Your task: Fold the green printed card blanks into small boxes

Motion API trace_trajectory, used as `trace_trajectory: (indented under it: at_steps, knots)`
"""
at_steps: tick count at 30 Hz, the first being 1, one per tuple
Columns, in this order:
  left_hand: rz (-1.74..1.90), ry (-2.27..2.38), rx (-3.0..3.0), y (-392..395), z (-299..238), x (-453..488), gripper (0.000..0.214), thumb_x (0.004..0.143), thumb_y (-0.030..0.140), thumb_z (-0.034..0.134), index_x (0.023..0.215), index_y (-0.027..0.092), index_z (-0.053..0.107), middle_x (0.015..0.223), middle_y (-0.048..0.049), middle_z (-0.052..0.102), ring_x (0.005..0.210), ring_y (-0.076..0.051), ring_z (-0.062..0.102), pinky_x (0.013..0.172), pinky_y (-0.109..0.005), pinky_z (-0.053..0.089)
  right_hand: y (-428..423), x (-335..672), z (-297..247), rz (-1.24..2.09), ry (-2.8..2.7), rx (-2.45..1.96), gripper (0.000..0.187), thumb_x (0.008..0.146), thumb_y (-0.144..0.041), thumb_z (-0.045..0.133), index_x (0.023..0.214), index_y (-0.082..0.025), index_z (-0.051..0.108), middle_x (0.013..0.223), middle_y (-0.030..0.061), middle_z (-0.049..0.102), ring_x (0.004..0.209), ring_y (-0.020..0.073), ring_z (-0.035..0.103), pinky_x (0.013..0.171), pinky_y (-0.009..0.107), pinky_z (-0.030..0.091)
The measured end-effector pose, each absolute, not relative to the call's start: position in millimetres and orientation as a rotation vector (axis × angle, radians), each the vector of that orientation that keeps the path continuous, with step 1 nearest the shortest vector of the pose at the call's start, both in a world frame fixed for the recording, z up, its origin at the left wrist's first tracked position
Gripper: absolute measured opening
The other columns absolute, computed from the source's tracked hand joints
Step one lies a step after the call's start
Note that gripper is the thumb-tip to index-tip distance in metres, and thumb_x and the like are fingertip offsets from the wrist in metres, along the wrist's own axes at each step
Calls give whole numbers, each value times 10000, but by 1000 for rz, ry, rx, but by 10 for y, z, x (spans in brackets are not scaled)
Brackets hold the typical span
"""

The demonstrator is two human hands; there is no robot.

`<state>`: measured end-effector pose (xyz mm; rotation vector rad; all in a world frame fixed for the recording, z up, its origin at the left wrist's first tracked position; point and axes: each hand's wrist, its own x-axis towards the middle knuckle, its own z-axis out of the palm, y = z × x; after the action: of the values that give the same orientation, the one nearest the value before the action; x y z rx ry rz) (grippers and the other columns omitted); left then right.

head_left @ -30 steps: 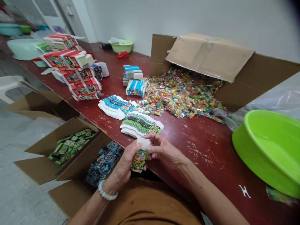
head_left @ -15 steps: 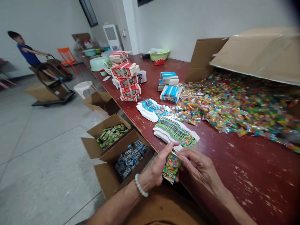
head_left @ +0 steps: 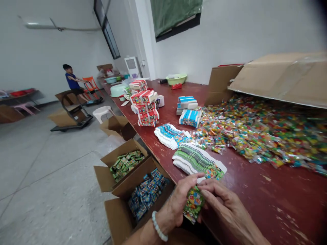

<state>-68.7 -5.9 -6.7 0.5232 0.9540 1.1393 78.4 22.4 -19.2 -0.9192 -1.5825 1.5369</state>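
Observation:
A small green printed candy box (head_left: 193,203) is held between my two hands at the table's front edge. My left hand (head_left: 182,195), with a pale bead bracelet at the wrist, wraps round its left side. At its top and right edge the fingers of my right hand (head_left: 222,197) press close; the fingertips partly hide the top flap. Just beyond lies a fanned stack of flat green cartons (head_left: 199,160), with a fanned stack of blue cartons (head_left: 170,135) behind it. Wrapped candies (head_left: 245,132) are heaped on the right.
The dark red table (head_left: 255,197) also bears bundled red cartons (head_left: 144,98) and blue bundles (head_left: 190,117). A large cardboard box (head_left: 278,75) tips over the candies. On the floor stand open boxes of green packets (head_left: 127,163) and blue packets (head_left: 146,194). A person (head_left: 73,80) stands by a trolley (head_left: 74,115).
My view has tilted up and turned left, so everything sits lower and further right. Both hands still grip the green box. The person in the background is now nearer the orange chair.

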Motion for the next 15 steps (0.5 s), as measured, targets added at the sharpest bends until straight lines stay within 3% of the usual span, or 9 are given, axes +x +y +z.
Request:
trace_trajectory:
  at_steps: [3,7,10,11,13,15]
  knots:
    - [1173,998,518,-50,-58,-663,492,791,366,636,1239,165,656,973,-99,735,769,-205,688,603,-242,502,125,713,-247,1442,-1576,-878,151,873,-390,653,974,-297,716,1066,73,593,801,198,654,527,274,560]
    - [1181,1187,642,33,76,-868,580,781,403,636,1307,170,559,785,-25,694,528,-143,601,474,-230,467,232,724,-232,1297,-1728,-881,206,877,-320,633,1076,-287,669,1092,54,578,774,154,620,653,288,561]
    - [1255,1560,824,192,321,-1417,613,845,486,482,1368,167,474,733,-3,664,525,-155,600,513,-276,516,540,956,-241,961,-1804,-1113,259,885,-315,608,1124,-223,646,1036,70,596,807,172,598,756,330,534]
    - [1301,1859,914,253,412,-1662,570,882,468,405,1369,180,481,794,-3,671,604,-158,635,573,-285,540,659,1060,-259,855,-1814,-1219,286,889,-331,603,1140,-198,638,1025,81,600,795,178,594,771,349,526]
    - [1290,2351,985,371,554,-2162,543,935,441,330,1415,206,427,1165,-10,644,1018,-246,655,825,-415,545,877,1249,-313,661,-1867,-1412,362,881,-353,614,1193,-168,615,1080,114,600,843,209,600,820,393,508]
    - [1238,2534,958,470,570,-2557,636,900,446,458,1458,160,354,1362,-47,557,1250,-365,524,1008,-582,410,1032,1362,-375,501,-1958,-1552,470,855,-399,654,1257,-167,586,1193,153,584,1004,275,583,890,443,475]
